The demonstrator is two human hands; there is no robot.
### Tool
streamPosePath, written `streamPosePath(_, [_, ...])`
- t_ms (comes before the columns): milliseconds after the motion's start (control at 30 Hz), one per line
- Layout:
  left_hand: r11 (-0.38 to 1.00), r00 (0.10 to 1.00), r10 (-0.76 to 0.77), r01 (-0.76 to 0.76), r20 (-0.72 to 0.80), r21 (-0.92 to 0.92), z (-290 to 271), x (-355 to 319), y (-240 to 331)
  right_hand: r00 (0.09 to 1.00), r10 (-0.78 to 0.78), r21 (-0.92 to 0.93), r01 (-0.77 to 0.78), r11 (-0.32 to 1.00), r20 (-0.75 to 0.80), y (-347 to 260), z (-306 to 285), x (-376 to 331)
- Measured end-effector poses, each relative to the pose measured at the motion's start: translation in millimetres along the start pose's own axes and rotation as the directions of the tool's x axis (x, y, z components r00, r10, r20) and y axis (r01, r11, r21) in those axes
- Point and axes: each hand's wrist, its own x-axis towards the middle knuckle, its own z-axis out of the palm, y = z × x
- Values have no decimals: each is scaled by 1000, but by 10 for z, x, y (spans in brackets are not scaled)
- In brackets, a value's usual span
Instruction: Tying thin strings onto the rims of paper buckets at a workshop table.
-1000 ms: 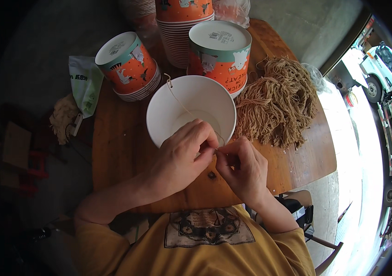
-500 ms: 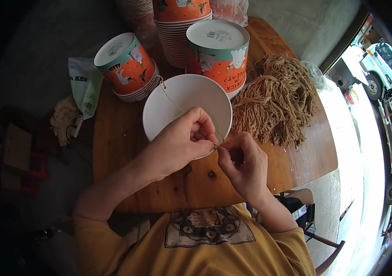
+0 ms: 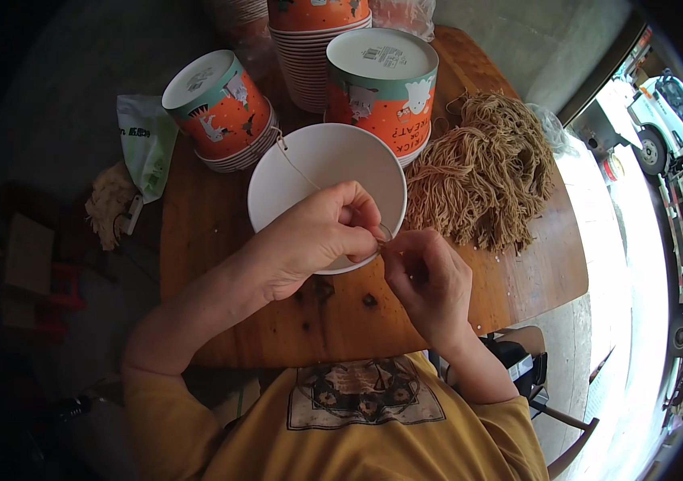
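Note:
A white-lined paper bucket point(image 3: 317, 148) stands mouth up in front of me. A thin tan cord point(image 3: 299, 170) is tied at its upper left rim and runs across the inside toward my fingers. My left hand point(image 3: 329, 228) reaches over the bucket, thumb and forefinger pinching the cord near the right rim. My right hand point(image 3: 429, 276) meets it just outside that rim, its fingertips closed on the cord too. The exact knot or loop between the fingertips is too small to make out.
Beyond the bucket stand upturned orange-and-teal bucket stacks point(image 3: 225, 120), point(image 3: 381, 88) and a taller stack point(image 3: 309, 60). A heap of tan cords point(image 3: 486, 172) lies on the wooden table point(image 3: 534, 264) at right. A green-white bag point(image 3: 145, 144) sits at the left edge.
Both hands have stayed at the bucket's right rim, fingertips drawn closer together on the cord. The right hand has shifted slightly right; the view has moved a little.

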Motion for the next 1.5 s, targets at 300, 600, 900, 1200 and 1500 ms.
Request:
streamPosePath(300, [998, 999, -44, 46, 28, -50, -18, 19, 3, 998, -51, -100, 47, 994, -31, -33, -8, 8])
streamPosePath(600, [998, 999, -38, 37, -19, -50, -20, 36, 30, 981, -190, -252, 193, 948, 37, 4, -98, 72])
streamPosePath(900, [999, 1000, -10, 9, -11, -52, -12, 47, -12, 987, -134, -157, 147, 977, 91, 65, -97, 123])
streamPosePath(1200, [998, 1000, -16, 17, 20, -54, -23, 46, -38, 841, 402, 622, -539, 568, 363, 116, -133, 86])
streamPosePath(1500, [997, 999, -26, 28, 30, -69, -31, 49, -41, 991, -131, -49, 133, 990, 33, 121, -113, 46])
